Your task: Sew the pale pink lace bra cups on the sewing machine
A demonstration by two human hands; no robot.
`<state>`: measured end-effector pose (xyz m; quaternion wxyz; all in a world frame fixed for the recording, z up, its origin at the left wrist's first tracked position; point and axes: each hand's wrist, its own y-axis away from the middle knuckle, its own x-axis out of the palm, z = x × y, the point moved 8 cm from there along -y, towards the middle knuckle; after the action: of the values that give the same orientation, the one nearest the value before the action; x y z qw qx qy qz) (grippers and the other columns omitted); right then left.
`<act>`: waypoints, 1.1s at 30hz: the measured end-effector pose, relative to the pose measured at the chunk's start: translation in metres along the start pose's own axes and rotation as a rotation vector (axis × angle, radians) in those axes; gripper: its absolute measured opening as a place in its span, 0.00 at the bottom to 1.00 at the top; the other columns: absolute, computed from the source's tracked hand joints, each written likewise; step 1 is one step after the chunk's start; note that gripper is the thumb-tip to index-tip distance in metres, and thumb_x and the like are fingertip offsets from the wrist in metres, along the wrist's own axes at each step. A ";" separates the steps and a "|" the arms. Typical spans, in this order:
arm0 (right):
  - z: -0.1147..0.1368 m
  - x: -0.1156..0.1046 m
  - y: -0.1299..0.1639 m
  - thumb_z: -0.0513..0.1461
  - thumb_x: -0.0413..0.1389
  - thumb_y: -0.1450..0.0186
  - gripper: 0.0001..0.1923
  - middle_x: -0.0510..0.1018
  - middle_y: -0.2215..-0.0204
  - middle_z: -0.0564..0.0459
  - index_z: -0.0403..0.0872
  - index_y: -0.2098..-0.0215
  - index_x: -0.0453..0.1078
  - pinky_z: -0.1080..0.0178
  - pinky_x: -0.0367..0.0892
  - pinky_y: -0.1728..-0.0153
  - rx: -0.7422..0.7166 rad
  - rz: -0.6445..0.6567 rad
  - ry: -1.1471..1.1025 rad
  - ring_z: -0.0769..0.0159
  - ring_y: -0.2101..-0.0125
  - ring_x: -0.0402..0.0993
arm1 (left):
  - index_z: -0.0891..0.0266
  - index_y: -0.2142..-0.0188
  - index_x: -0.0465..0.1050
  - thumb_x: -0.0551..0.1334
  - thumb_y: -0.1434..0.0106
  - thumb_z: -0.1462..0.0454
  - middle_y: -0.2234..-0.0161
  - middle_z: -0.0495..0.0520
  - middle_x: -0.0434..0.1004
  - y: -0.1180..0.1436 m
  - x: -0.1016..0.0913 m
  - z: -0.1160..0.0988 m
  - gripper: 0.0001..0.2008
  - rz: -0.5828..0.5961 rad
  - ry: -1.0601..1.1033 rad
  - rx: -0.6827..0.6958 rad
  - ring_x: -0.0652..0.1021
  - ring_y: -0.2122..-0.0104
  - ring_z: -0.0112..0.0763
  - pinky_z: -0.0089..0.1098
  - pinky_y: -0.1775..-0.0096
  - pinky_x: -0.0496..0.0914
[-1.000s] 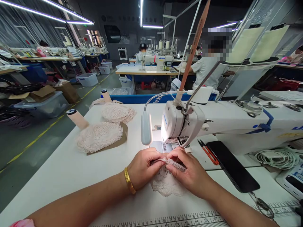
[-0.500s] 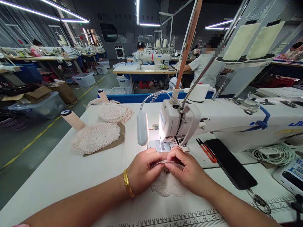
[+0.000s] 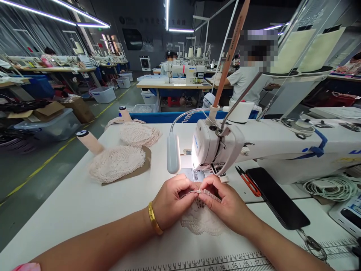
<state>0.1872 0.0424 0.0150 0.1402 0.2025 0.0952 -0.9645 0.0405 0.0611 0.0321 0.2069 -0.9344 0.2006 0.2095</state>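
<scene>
Just in front of the sewing machine, the left hand and right hand both pinch the top edge of a small lace piece between closed fingertips, the lace lying on the white table near the machine's needle.

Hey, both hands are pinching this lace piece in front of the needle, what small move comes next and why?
Probably slide the pale pink lace piece forward under the white sewing machine: the left hand and right hand pinch its edge just short of the presser foot.
</scene>
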 end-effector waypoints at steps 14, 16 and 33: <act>0.003 0.003 0.000 0.43 0.58 0.28 0.07 0.74 0.64 0.56 0.50 0.63 0.68 0.63 0.66 0.61 -0.003 0.103 -0.102 0.65 0.63 0.71 | 0.61 0.68 0.77 0.62 0.36 0.66 0.72 0.49 0.71 0.001 0.005 0.000 0.06 0.025 -0.024 0.001 0.70 0.71 0.28 0.29 0.67 0.65; 0.007 0.000 0.004 0.44 0.58 0.28 0.09 0.73 0.67 0.57 0.50 0.64 0.67 0.64 0.64 0.65 0.018 0.115 -0.052 0.66 0.66 0.69 | 0.61 0.69 0.75 0.61 0.35 0.65 0.71 0.49 0.71 0.004 0.004 -0.009 0.06 0.046 -0.032 0.018 0.70 0.70 0.29 0.29 0.66 0.65; -0.008 0.004 -0.023 0.36 0.51 0.31 0.10 0.73 0.70 0.56 0.50 0.71 0.61 0.63 0.61 0.68 0.099 0.022 0.505 0.63 0.69 0.69 | 0.62 0.64 0.72 0.61 0.37 0.69 0.64 0.56 0.75 -0.003 0.023 -0.004 0.02 0.083 -0.750 0.077 0.71 0.64 0.41 0.41 0.60 0.63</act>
<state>0.1796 0.0649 0.0087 0.1123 0.4443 0.0777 -0.8854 0.0620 0.0549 0.0259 0.2923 -0.7754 0.1562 0.5375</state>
